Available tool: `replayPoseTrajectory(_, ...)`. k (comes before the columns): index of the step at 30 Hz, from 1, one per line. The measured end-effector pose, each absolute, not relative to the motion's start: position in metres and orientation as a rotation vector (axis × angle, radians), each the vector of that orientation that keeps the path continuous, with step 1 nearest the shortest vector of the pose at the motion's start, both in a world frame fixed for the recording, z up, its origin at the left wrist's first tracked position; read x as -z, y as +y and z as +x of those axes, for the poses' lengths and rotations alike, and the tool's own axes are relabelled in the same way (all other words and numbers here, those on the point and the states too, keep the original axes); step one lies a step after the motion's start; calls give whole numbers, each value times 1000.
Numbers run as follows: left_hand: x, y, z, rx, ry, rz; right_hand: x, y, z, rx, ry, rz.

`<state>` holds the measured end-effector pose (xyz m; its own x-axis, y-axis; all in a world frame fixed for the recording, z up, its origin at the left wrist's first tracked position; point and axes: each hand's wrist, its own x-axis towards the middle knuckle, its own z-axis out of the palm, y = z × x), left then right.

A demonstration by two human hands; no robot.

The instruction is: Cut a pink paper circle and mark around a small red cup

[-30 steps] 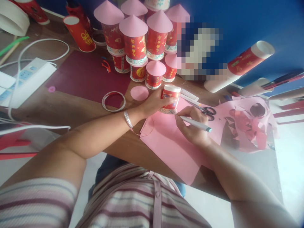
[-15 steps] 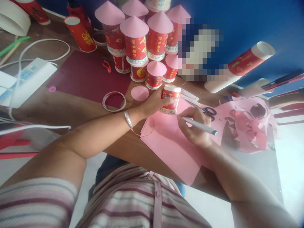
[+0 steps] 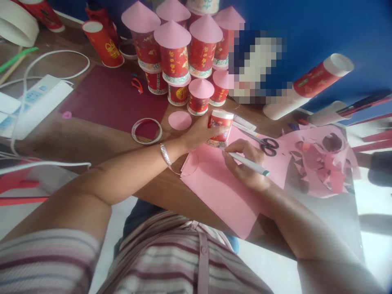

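My left hand [image 3: 199, 132] is wrapped around a red-and-white paper tube [image 3: 221, 121] that stands upright on pink paper [image 3: 226, 188]. My right hand [image 3: 245, 163] grips a white marker [image 3: 252, 164] with a teal end, its tip at the tube's lower edge or the paper just beside it; I cannot tell which. The tube's bottom white band carries drawn lines. A pink paper disc [image 3: 180, 121] lies left of the tube. To the right of it rest scissors [image 3: 268, 146] with dark handles.
Red paper tubes with pink cone tops [image 3: 172, 34] stand stacked at the back. A tape roll [image 3: 147, 131], a dark red sheet [image 3: 107, 100] and a white power strip [image 3: 39, 106] lie on the left. Pink paper scraps [image 3: 326, 161] and a leaning tube [image 3: 315, 83] are on the right.
My right hand has moved left with the marker, along the tube's base, uncovering the scissors' handles. My left hand and the tube stay put. A limb at the far right edge has shifted.
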<state>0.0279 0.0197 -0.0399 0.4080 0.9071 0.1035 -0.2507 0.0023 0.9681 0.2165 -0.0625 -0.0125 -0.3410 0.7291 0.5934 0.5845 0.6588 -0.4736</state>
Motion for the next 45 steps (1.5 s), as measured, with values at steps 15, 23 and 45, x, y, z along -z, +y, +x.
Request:
replayPoseTrajectory(15,42,20,29,-1030,734,1256,16,-60,214,-222,-2023,-1026)
replayPoseTrajectory(23,40,20,29,-1054,734,1243,18,-59,214,-194,-2011,-1017)
replayPoseTrajectory(45,38,19,29,-1047,728,1285,15,-62,214,-275,-2038,-1048)
